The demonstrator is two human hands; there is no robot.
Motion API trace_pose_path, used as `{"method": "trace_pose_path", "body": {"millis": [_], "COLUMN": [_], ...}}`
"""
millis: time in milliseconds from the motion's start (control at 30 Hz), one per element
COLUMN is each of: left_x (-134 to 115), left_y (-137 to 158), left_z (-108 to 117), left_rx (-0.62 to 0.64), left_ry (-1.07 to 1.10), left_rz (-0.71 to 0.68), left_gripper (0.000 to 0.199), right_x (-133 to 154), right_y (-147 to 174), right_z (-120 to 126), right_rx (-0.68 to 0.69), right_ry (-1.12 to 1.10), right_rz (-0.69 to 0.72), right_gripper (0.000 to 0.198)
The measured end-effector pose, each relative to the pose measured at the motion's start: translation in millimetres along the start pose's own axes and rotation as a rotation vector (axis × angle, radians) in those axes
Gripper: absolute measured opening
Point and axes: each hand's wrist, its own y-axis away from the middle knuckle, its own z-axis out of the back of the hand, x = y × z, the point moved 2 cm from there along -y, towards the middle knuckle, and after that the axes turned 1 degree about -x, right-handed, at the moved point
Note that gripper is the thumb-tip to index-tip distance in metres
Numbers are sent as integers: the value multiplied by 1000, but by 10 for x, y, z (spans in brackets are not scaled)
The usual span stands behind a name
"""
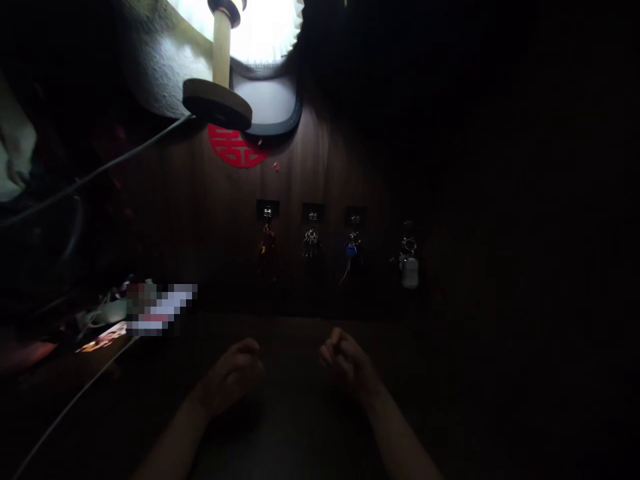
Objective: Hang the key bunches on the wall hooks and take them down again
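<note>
My left hand [234,375] is over the dark tabletop [290,427], its fingers curled inward. Facing it, my right hand [349,363] is closed, with the thumb and fingers bent together. A gap of bare dark surface separates the two hands, and they do not touch. Nothing shows in either hand, though the light on them is dim. Behind them, hooks on a dark wood-grained panel carry a dark red-and-yellow hanging item [267,247], a bunch of keys [311,243], a blue key [351,250] and a grey fob [410,272].
A bright lit lamp [265,30] with a wooden stem stands out at the top. Below it is a red cut-paper ornament [240,157]. Pale cables [120,160] run along the left, near a blurred-out flat item [165,310] and clutter. The right side is very dark.
</note>
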Motion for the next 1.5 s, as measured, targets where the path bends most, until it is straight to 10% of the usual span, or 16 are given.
{"method": "trace_pose_path", "body": {"millis": [233,867,1033,1133,1500], "left_x": [-211,-266,-249,-445,-1395], "left_y": [56,76,-153,-413,-1600], "left_z": [166,65,71,86,-432], "left_rx": [-150,-124,-230,-439,-839], "left_ry": [689,631,273,-60,-839], "left_rz": [-171,-177,-70,-153,-549], "left_gripper": [46,51,41,45,59], "right_x": [237,219,-38,-274,-426], "right_y": [138,37,-129,-162,-214], "right_z": [146,140,183,147,91], "right_rx": [-148,-144,-299,-171,-132], "right_ry": [-166,-23,871,1342,1543], "right_rz": [193,179,110,109,12], "right_gripper": [39,49,28,23,26]}}
